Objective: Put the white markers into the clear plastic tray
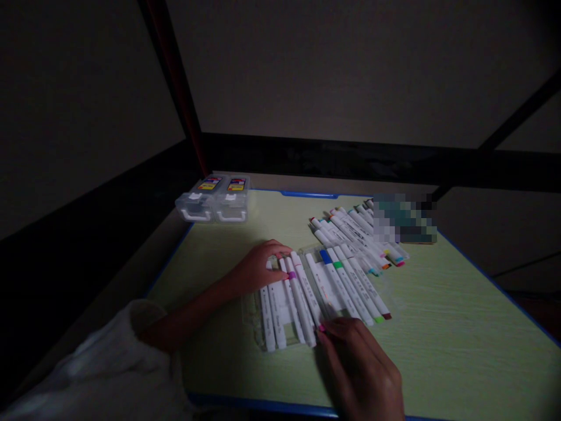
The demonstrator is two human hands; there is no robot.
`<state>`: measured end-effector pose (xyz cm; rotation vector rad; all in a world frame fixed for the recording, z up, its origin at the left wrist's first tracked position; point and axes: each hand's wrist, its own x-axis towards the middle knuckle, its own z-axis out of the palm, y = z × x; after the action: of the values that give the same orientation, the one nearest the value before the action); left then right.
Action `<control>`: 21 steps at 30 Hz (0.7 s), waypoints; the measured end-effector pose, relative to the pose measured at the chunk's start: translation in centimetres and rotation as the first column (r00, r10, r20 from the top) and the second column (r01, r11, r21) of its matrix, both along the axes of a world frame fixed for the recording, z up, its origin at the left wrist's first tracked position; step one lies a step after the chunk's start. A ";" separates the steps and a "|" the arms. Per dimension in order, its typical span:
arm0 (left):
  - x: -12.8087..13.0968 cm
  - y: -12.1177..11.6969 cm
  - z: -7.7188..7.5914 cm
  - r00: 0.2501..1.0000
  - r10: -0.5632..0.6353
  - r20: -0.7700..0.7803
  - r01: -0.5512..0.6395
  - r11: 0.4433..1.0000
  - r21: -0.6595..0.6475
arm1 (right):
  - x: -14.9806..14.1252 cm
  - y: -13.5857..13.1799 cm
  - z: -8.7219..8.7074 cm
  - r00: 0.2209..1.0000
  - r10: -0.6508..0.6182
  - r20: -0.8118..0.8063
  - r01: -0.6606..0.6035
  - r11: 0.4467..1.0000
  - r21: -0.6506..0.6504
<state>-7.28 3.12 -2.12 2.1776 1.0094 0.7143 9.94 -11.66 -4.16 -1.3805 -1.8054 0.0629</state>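
Note:
Several white markers lie side by side in an open clear plastic case at the middle of the table. My left hand curls from the left around the upper ends of the left-hand markers, its thumb against a marker with a purple band. My right hand pinches the pink lower end of a white marker, which lies slanted beside the others. To its right are a blue-capped marker and a green-banded marker. The far fingers of my left hand are partly hidden behind the markers.
A loose pile of white markers with coloured ends lies behind the case. At the back left stand two clear boxes with white handles. A blurred-out flat object is at the right. The pale table has a blue edge.

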 end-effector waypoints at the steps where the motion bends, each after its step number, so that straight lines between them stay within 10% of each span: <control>1: 0.0 0.0 0.0 1.000 -0.001 -0.003 0.001 1.000 -0.002 | 0.0 0.0 0.0 1.000 -0.001 -0.003 0.001 1.000 -0.001; 9: 0.0 -0.1 0.3 1.000 -0.006 0.001 0.006 1.000 -0.010 | 1.0 -0.7 0.8 0.999 0.048 0.004 -0.048 0.999 0.009; 21: 0.0 0.2 0.1 1.000 -0.026 -0.002 0.026 1.000 0.012 | 3.7 0.6 0.6 0.956 -0.291 -0.045 0.292 0.956 0.027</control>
<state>-7.28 3.30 -1.98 2.1982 0.9788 0.7082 13.63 -11.08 -3.58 -1.5955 -1.5451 -0.0936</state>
